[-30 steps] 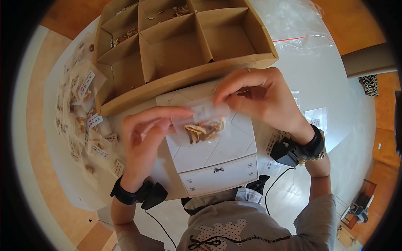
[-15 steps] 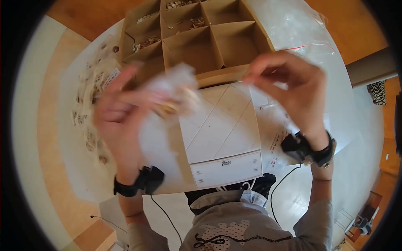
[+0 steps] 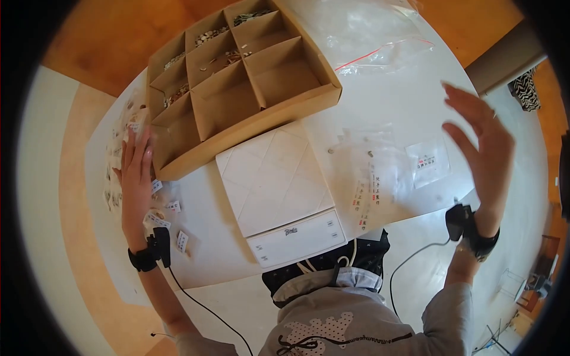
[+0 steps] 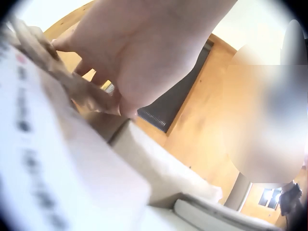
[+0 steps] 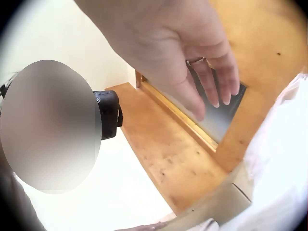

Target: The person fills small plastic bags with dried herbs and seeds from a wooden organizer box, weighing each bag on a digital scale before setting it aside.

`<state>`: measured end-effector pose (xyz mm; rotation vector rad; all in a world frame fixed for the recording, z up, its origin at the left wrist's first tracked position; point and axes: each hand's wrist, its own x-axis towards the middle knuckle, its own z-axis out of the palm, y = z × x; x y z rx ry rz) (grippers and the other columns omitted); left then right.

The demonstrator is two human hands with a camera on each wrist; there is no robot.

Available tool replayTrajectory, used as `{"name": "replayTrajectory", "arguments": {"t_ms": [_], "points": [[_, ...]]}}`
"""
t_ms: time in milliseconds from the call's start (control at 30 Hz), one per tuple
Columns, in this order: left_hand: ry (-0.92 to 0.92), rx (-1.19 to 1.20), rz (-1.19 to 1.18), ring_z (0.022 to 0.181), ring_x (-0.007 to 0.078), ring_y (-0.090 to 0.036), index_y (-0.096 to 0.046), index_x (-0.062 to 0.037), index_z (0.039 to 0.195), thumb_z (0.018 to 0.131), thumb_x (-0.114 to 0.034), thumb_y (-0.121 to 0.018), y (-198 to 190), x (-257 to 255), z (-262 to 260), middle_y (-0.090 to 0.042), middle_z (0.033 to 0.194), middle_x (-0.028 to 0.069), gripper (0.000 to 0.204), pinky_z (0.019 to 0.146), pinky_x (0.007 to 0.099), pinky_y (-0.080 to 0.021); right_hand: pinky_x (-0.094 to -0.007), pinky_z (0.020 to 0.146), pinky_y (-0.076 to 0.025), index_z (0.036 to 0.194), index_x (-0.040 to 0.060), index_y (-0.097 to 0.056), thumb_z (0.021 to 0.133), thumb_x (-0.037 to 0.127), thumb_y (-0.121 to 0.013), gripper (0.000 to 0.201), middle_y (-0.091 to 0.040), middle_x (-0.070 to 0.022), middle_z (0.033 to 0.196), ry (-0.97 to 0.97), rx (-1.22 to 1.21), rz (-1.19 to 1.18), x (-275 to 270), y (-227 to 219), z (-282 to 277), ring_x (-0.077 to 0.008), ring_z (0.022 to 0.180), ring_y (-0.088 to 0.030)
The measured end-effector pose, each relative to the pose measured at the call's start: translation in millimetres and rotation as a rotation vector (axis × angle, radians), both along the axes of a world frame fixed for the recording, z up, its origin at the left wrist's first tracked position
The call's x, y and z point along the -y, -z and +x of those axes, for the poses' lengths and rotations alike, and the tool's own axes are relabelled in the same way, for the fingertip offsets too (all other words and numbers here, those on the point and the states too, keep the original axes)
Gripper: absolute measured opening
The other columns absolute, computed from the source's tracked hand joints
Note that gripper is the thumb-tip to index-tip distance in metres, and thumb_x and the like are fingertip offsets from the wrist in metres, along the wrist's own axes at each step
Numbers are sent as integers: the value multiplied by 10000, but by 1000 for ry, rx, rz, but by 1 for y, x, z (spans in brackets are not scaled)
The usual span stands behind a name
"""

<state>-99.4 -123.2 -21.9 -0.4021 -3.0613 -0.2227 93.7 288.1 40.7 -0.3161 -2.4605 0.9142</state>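
Note:
On the table's left side, my left hand (image 3: 136,184) lies over a heap of small clear packets (image 3: 113,187) with printed labels, its fingers stretched out. The left wrist view shows the same hand beside blurred packets of dried pieces, a printed label (image 4: 33,159) large in front. My right hand (image 3: 484,142) is raised at the right, fingers spread and loosely bent, holding nothing. Flat clear bags (image 3: 374,172) with printed characters lie between it and a white kitchen scale (image 3: 276,178). The scale's top plate is bare.
Behind the scale stands a cardboard box (image 3: 255,123) split into compartments, several with dried pieces. A large clear plastic bag (image 3: 380,29) with a red strip lies at the back right. Another printed bag (image 3: 428,163) lies near my right hand. Cables run from both wrist cameras.
My left hand has carried the filled packet from above the scale to the heap at left. My right hand has let go of it and drawn away right. The head view has shifted.

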Motion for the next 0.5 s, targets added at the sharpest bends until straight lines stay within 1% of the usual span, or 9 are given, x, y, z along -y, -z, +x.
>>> {"name": "replayTrajectory", "arguments": {"t_ms": [67, 133, 167, 267, 300, 367, 400, 433, 500], "points": [[-31, -11, -41, 1349, 281, -155, -385, -242, 1332, 960, -326, -296, 4, 8, -6, -206, 1460, 12, 391, 1023, 613, -45, -326, 862, -443, 996, 41, -641, 707, -18, -669, 296, -604, -92, 1105, -6, 128, 157, -8, 18, 22, -217, 1014, -576], [9, -39, -124, 1347, 285, -160, -381, -231, 1335, 958, -294, -295, 9, 19, -11, -207, 1460, 19, 392, 1027, 607, -65, -338, 876, -432, 996, 71, -647, 709, 0, -675, 298, -582, -94, 1149, 31, 188, 90, -7, 36, 37, -246, 1061, -545], [38, -50, -161, 1346, 287, -163, -380, -226, 1336, 957, -279, -294, 13, 23, -15, -207, 1459, 22, 392, 1029, 603, -75, -344, 908, -420, 1004, 69, -642, 702, 9, -684, 311, -547, -97, 1201, 55, 207, 74, -8, 46, 42, -259, 1121, -502], [176, -52, -132, 1343, 283, -172, -382, -213, 1334, 949, -243, -295, 17, 35, -25, -204, 1459, 38, 396, 1033, 590, -109, -434, 1033, -286, 1197, 146, -532, 699, 188, -722, 534, -345, -99, 1384, 42, 349, 194, -9, 75, 55, -319, 1296, -272], [71, -37, -315, 1337, 288, -188, -374, -206, 1336, 942, -257, -309, 13, 29, -21, -214, 1454, 54, 403, 998, 646, -111, -461, 1045, -244, 1233, 164, -496, 698, 243, -719, 585, -298, -100, 1408, 57, 397, 269, -7, 80, 59, -325, 1312, -227], [-65, -1, -364, 1332, 303, -195, -361, -240, 1339, 935, -242, -327, 1, 3, -17, -208, 1457, 37, 405, 963, 691, -103, -517, 1059, -158, 1301, 177, -423, 722, 398, -676, 670, -230, -108, 1440, 66, 463, 426, -6, 90, 65, -331, 1340, -149], [-142, 15, -389, 1330, 311, -198, -354, -257, 1340, 932, -234, -336, -2, -3, -15, -205, 1458, 28, 409, 946, 713, -98, -515, 1060, -155, 1305, 167, -419, 731, 426, -657, 674, -233, -111, 1438, 82, 457, 431, -5, 92, 66, -329, 1340, -151], [-122, -32, -403, 1319, 305, -230, -364, -206, 1338, 935, -317, -332, -4, -3, -16, -236, 1441, 76, 419, 901, 744, -116, -513, 1061, -152, 1309, 158, -415, 739, 454, -638, 680, -236, -114, 1436, 94, 448, 435, -6, 94, 68, -327, 1340, -154], [-122, -207, -407, 1315, 304, -239, -368, -213, 1335, 937, -326, -337, -2, 4, -24, -233, 1441, 86, 415, 900, 742, -125, -515, 1062, -136, 1321, 134, -402, 755, 537, -582, 718, -236, -113, 1437, 103, 447, 455, -7, 97, 69, -310, 1342, -159]]}}
